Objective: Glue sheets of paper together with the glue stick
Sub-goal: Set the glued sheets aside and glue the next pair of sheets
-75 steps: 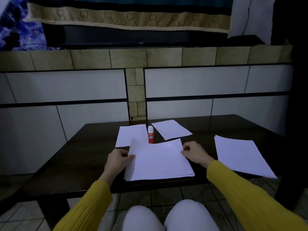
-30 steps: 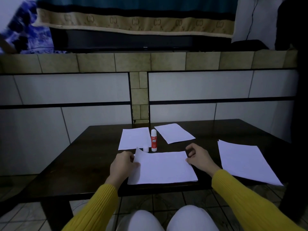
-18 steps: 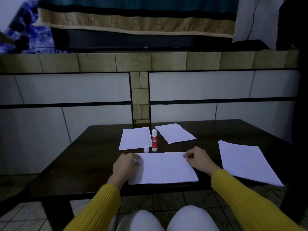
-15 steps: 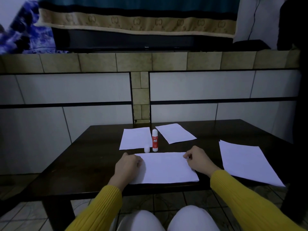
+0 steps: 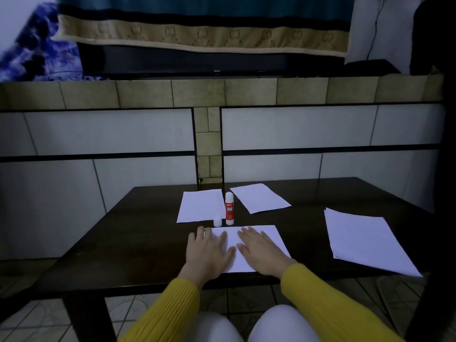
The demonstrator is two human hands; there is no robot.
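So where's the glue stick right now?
In the head view the glue stick stands upright mid-table, between two far sheets, with its small white cap beside it on the left, just beyond the sheet both hands press.

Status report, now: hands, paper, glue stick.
Left hand and right hand flat, pressing the near sheets. Glue stick upright beyond them, untouched, its cap beside it. Nothing in the way.
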